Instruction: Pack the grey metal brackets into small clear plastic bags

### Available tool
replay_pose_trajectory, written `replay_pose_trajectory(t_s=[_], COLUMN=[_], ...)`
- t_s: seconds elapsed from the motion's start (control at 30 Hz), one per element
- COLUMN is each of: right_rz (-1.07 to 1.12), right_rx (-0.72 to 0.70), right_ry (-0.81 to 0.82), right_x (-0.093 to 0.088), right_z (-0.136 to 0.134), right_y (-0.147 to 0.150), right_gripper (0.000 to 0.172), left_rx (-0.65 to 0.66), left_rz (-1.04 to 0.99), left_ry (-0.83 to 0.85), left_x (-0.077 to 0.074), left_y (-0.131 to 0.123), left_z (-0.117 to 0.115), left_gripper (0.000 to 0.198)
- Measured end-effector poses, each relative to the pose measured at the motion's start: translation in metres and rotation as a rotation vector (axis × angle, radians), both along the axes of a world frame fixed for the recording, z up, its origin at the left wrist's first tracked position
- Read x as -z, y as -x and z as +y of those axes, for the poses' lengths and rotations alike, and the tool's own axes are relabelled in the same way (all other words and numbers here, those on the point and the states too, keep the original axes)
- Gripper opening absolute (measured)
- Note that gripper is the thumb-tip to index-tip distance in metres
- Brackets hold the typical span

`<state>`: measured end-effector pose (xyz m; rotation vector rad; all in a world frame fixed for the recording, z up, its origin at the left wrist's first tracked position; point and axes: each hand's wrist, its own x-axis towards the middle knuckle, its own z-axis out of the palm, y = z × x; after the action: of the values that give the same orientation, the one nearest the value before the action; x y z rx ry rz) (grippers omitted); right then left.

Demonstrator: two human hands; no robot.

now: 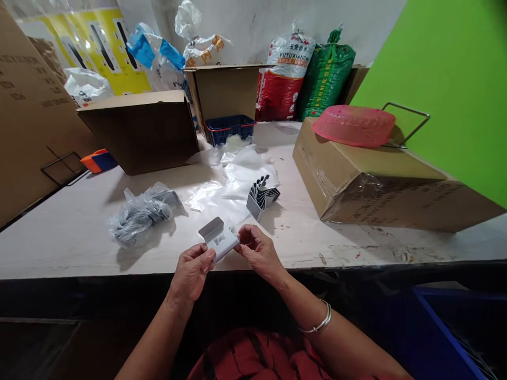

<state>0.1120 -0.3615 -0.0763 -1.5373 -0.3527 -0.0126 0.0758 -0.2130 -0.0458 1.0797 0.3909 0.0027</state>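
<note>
Near the table's front edge, a small grey bent bracket [224, 244] with an upright flap and a notch is held between both hands. My left hand [193, 266] pinches its left end, thumb on top. At its right end, my right hand [259, 252] has thumb and fingers pressed together on the edge. Clear plastic shows around the bracket, but I cannot tell whether it wraps it. Just beyond stands a nested stack of similar grey brackets [256, 207]. Farther left lies a clear plastic bag [138, 214] with grey pieces in it.
Clear plastic bags [241, 174] lie mid-table. Behind them are a blue basket [232, 128] and an open carton [138, 134]. A taped carton [356, 179] bearing a pink basket [354, 125] stands right. A blue crate [439, 322] sits below the table, lower right.
</note>
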Motion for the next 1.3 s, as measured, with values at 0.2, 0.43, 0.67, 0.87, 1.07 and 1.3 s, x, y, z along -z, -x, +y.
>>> replay_pose_trajectory(t_s=[0.2,0.43,0.67,0.87,1.07,1.3], right_rz=[0.066,0.219,0.265,0.156,-0.35,-0.676], right_rx=[0.056,0.089,-0.253,-0.32,-0.061,0.187], right_ry=[-0.047,0.007,0.121,0.02,0.609,1.0], right_x=[0.001,-0.007,-0.033,-0.037,-0.032,-0.027], right_z=[0.005,0.001,-0.014,-0.017,-0.016,-0.011], right_y=[0.003,0.002,0.002,-0.004,-0.002,0.012], right_gripper=[0.007,0.007,0.002,0.026,0.027,0.023], left_rx=[0.073,0.032,-0.163,-0.007,0.15,0.081], left_rz=[-0.03,-0.088,-0.282,-0.503,-0.489,-0.297], left_ry=[-0.052,-0.238,-0.557,-1.095,-1.156,-0.893], left_x=[0.006,0.017,0.02,0.012,0.012,-0.009], left_y=[0.002,0.005,0.006,0.01,0.004,-0.006], left_z=[0.005,0.006,0.014,0.009,0.007,0.006], left_gripper=[0.033,0.03,0.021,0.015,0.012,0.019])
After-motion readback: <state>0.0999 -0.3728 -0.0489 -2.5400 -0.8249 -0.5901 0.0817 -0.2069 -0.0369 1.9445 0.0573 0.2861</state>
